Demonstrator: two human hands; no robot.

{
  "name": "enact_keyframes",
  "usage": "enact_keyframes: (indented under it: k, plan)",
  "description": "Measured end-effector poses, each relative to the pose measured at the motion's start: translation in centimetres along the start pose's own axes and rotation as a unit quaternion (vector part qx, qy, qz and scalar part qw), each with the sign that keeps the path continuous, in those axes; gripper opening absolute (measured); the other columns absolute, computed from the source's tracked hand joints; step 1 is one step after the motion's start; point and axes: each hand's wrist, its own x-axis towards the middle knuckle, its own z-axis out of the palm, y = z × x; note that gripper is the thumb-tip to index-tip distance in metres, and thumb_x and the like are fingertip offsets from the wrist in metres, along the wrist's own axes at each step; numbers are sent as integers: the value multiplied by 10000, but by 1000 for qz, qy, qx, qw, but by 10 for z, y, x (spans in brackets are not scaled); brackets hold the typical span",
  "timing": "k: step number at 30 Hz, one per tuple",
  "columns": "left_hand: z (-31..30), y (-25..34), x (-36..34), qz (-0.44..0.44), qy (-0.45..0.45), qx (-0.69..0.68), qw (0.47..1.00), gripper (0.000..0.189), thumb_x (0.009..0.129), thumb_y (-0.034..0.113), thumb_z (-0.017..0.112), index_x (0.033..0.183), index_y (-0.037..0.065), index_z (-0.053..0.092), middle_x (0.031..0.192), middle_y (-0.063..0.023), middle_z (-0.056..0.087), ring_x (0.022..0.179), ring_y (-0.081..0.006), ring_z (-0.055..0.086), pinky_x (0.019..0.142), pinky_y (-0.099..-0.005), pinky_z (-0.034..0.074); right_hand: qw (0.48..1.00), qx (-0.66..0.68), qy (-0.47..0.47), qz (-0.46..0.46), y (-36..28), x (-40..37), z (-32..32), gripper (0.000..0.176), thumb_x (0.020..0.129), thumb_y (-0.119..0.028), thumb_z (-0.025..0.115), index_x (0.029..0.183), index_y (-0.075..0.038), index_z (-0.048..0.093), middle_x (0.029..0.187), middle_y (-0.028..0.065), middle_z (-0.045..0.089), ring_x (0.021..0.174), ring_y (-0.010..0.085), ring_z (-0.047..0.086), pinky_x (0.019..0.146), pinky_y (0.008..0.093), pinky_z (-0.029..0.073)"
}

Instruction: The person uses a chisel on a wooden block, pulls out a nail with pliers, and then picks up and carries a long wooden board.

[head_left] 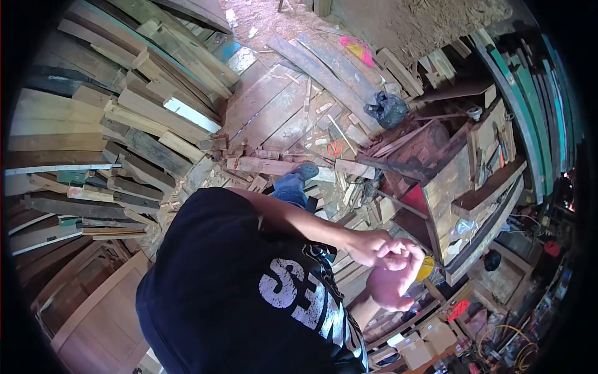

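My left hand (375, 247) is closed, its fingers curled in against the fingertips of my right hand (389, 287). Whether anything small lies between the fingers is too small to make out. My right hand shows its palm, with the fingers bent over toward the left hand and the thumb standing apart. Just behind the right hand is a yellow round-edged object (426, 268), partly covered. Below the hands hangs the front of my dark printed shirt (311, 305).
Stacked boards (162, 106) line the left side. A worn wooden workbench (445, 206) stands at right. Offcuts and planks litter the floor around my shoe (306, 171). A black plastic bag (386, 110) sits beyond, and cardboard boxes (439, 335) lie at lower right.
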Motion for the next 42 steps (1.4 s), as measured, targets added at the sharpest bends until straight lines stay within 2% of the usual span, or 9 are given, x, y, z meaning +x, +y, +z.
enact_keyframes:
  k: [5,7,11,18,29,32,33,37,42]
  plan:
    - [-31,18,-11,-297,94,-188,932,523,891,602,438,1071,129,572,727,-8,559,403,-72,486,287,-208,385,993,-86,-78,36,27,18,44,1027,646,-795,548,1290,-17,360,1136,172,454,899,263,554,710,357,452]
    - [-35,36,-15,-232,149,-222,935,564,869,661,416,940,115,540,816,-22,532,613,-67,535,461,-243,431,989,-98,-90,58,35,22,48,991,671,-775,540,1316,-51,339,1193,156,406,945,261,538,734,384,451]
    - [-32,-16,-12,-62,137,-311,938,472,946,530,371,754,127,526,642,10,452,608,-65,475,532,-239,400,980,-166,-53,96,52,17,41,923,721,-734,525,1370,-118,298,1307,125,310,1037,259,506,782,438,448]
    - [-42,-6,-24,-56,102,-389,914,351,986,348,393,734,115,468,721,28,441,696,-65,439,660,-238,364,945,-285,29,161,91,-15,11,829,809,-662,499,1464,-234,226,1506,70,143,1198,255,451,865,533,444]
    - [-49,-35,-18,-44,93,-343,934,352,996,340,364,870,86,572,767,8,501,815,-70,485,806,-241,365,982,-143,52,108,70,19,52,1104,577,-777,621,1344,-48,309,1217,191,422,1033,303,527,820,402,442]
    - [-53,-53,-15,-187,164,-293,923,400,918,477,495,1086,145,642,809,-7,582,720,-51,547,630,-234,450,994,-47,20,95,56,39,61,1183,514,-809,655,1312,3,331,1139,224,498,987,316,548,807,366,442]
    - [-74,30,-11,-373,144,-197,895,404,864,507,575,990,138,681,802,-6,602,561,-57,517,484,-234,420,995,-14,-3,95,51,45,63,1169,509,-772,691,1303,15,348,1150,219,497,1034,326,531,848,377,437]
    - [-83,13,-25,-209,143,-155,955,375,829,434,670,767,66,700,591,27,560,527,-50,446,465,-235,329,995,-29,-12,90,49,43,54,985,602,-609,746,1252,50,413,1166,214,523,1056,314,544,910,408,428]
    - [-79,12,-29,-131,139,-13,981,280,852,314,677,843,34,678,685,13,593,607,-46,483,527,-235,389,996,-47,-32,65,47,37,43,951,613,-611,715,1247,33,418,1183,209,526,1078,317,545,934,410,438]
